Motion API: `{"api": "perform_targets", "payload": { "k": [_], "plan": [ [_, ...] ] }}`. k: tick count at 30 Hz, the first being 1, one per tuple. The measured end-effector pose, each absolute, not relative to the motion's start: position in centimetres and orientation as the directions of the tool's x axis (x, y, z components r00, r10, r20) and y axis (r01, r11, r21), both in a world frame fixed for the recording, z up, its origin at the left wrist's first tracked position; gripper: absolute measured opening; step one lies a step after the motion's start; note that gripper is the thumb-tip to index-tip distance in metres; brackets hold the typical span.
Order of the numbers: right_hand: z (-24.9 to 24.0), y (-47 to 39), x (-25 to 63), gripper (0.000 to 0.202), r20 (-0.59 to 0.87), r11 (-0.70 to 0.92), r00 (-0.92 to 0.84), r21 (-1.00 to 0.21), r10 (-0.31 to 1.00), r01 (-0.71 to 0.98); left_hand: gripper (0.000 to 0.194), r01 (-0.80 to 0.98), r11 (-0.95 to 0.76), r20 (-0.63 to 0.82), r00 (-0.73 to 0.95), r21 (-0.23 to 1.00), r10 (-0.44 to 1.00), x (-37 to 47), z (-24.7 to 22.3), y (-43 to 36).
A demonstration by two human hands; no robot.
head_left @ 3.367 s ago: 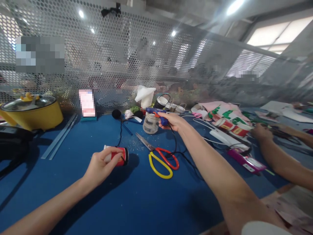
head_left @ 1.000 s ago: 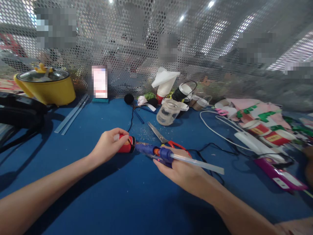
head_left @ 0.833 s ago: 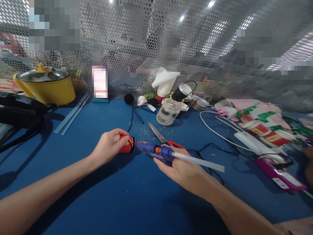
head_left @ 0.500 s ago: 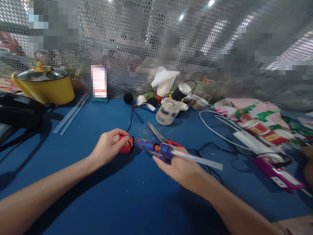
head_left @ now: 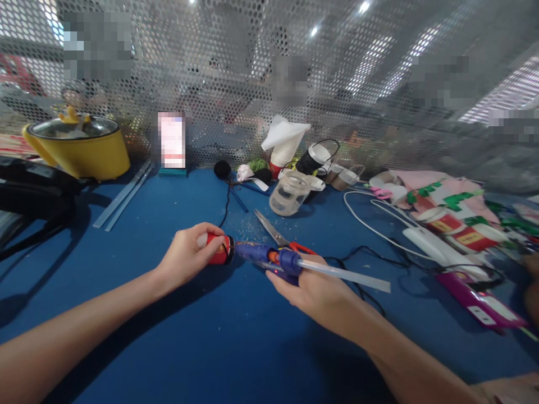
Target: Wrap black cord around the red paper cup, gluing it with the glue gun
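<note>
My left hand point(head_left: 191, 251) is closed around a small red paper cup point(head_left: 219, 252) lying on its side, its right end wrapped in black yarn. A strand of black yarn point(head_left: 226, 210) runs from near the cup back to a dark ball point(head_left: 222, 169). In my right hand point(head_left: 314, 283) is a blue glue gun point(head_left: 256, 253), with a long clear glue stick point(head_left: 349, 274) jutting from its back. Its nozzle points left, at the black-wrapped end; whether it touches is too small to tell. Scissors with red handles point(head_left: 273, 229) lie just behind the gun.
A clear plastic cup point(head_left: 289, 193) stands behind the scissors. Spare glue sticks point(head_left: 124, 196), a lit phone point(head_left: 172, 140) and a yellow pot point(head_left: 80, 148) are at the left. To the right are cables, a purple power strip point(head_left: 480, 297) and red-and-white paper cups point(head_left: 474, 238).
The glue gun in my right hand has shifted very slightly right. My left hand keeps its hold on the cup, and the view has moved a little.
</note>
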State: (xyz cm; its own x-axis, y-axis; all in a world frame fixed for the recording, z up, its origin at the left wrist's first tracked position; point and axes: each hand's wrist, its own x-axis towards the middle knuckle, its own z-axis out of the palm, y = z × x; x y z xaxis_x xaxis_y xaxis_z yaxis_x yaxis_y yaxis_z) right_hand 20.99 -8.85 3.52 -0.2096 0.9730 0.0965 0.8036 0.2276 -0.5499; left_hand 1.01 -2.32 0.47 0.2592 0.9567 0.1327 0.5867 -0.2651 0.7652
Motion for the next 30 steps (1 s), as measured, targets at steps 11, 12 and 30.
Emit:
{"api": "perform_targets", "payload": {
  "k": [11, 12, 30],
  "plan": [
    [3.53, -8.72, 20.91, 0.014, 0.075, 0.183, -0.17, -0.528, 0.983, 0.829, 0.022, 0.597, -0.284, 0.157, 0.257, 0.751, 0.954, 1.02, 0.29, -2.48],
    [3.53, -8.7, 20.94, 0.014, 0.073, 0.186, -0.174, -0.52, 0.982, 0.834, 0.022, 0.599, -0.281, 0.155, 0.255, 0.75, 0.955, 1.02, 0.3, -2.49],
    [3.62, -8.64, 20.76, 0.024, 0.047, 0.165, -0.161, -0.446, 0.986, 0.88, 0.022, 0.59, -0.303, 0.182, 0.257, 0.748, 0.949, 0.99, 0.17, -2.68]
  ]
}}
